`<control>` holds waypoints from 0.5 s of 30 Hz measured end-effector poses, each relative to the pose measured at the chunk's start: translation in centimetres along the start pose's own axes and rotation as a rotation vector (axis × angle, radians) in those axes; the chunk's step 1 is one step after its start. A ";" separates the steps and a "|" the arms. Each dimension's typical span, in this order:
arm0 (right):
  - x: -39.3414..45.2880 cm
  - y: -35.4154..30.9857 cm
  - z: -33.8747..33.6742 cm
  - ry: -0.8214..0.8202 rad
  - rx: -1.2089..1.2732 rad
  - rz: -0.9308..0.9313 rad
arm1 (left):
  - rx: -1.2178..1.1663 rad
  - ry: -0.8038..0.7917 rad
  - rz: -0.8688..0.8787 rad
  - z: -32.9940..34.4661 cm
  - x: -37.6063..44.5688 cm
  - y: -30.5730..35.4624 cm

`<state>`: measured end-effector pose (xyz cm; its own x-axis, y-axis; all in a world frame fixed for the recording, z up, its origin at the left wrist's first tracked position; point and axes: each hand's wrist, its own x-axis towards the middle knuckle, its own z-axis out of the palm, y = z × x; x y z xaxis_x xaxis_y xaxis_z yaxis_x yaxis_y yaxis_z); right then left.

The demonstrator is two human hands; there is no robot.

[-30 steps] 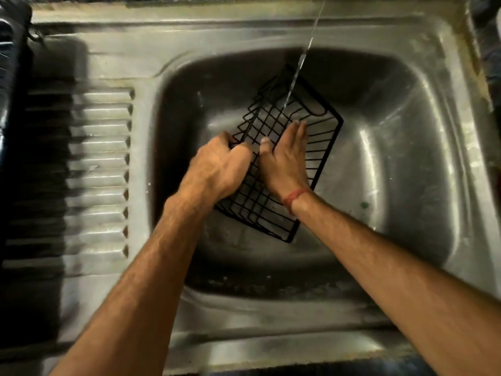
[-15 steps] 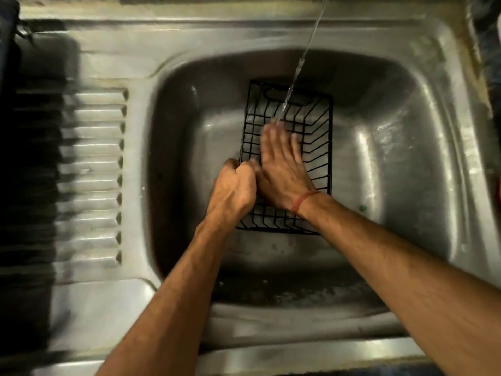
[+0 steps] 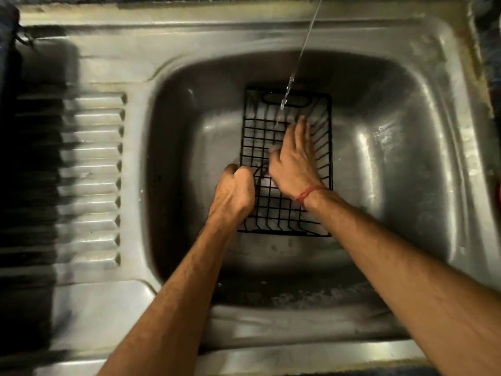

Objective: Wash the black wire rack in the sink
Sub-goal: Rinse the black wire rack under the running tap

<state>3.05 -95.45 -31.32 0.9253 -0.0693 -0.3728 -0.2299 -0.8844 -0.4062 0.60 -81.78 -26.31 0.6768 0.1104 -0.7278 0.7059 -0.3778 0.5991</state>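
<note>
Nearest the viewer, 2 bare forearms reach in over the front lip of the sink (image 3: 271, 325), and everything that matters sits around the black wire rack (image 3: 260, 137) down in the basin. At the rack's left edge, the left hand (image 3: 233, 192) is curled into a fist on the side wire, fingers wrapped tight, pinning the rack in place. Just right of that, the right hand (image 3: 294, 161) lies palm down inside the rack, fingers (image 3: 301, 131) straight and held close together, pressed onto the grid floor; a red thread (image 3: 309, 192) circles that wrist. Beyond the fingertips, at the rack's far end, a thin stream of water (image 3: 291, 82) drops past the handle slot and hits the wires just left of those fingertips.

This looks like the rub-and-rinse step: 1 hand anchoring, 1 hand scrubbing under running water, no sponge or soap visible. Next up, probably, the flat hand needs to cover the near half of the grid, which sits away from the stream, so the rack wants sliding or tilting toward the water while that left grip holds firm.
</note>
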 end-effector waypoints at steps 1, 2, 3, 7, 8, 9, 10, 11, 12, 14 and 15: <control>0.0 -0.3 -0.2 0.004 -0.010 0.097 | 0.002 0.001 0.005 0.1 -0.1 0.1; -0.3 -0.9 -0.1 -0.011 -0.053 0.131 | -0.001 0.005 0.000 0.1 -0.3 0.3; -0.7 -1.4 0.1 -0.044 -0.087 0.105 | -0.003 0.002 0.004 0.1 -0.4 0.4; -2.8 -1.8 -0.8 -0.270 0.061 -0.144 | 0.019 -0.017 0.004 -0.4 -0.6 0.4; -3.2 -1.6 -1.8 -0.333 0.103 -0.164 | 0.019 -0.016 -0.017 -0.7 -0.7 0.7; -3.5 -1.4 -2.8 -0.378 0.129 -0.177 | 0.038 -0.025 -0.015 -1.1 -1.0 1.1; -3.7 -1.1 -3.7 -0.385 0.143 -0.184 | 0.071 -0.031 -0.003 -1.6 -1.5 1.7; -3.9 -0.7 -4.5 -0.358 0.151 -0.188 | 0.117 -0.024 0.027 -2.2 -2.0 2.4; -4.1 -0.5 -5.3 -0.314 0.173 -0.193 | 0.160 -0.006 0.056 -2.8 -2.5 3.0; -4.3 0.0 -6.9 -0.205 0.280 -0.174 | 0.275 0.022 0.113 -4.0 -2.8 3.9; -4.5 0.2 -7.6 -0.154 0.341 -0.160 | 0.342 0.050 0.146 -4.5 -3.0 4.2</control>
<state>1.15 -98.80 -23.34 0.9075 0.1493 -0.3925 -0.1977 -0.6728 -0.7130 2.51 -79.56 -20.09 0.7808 0.0742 -0.6204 0.4960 -0.6774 0.5432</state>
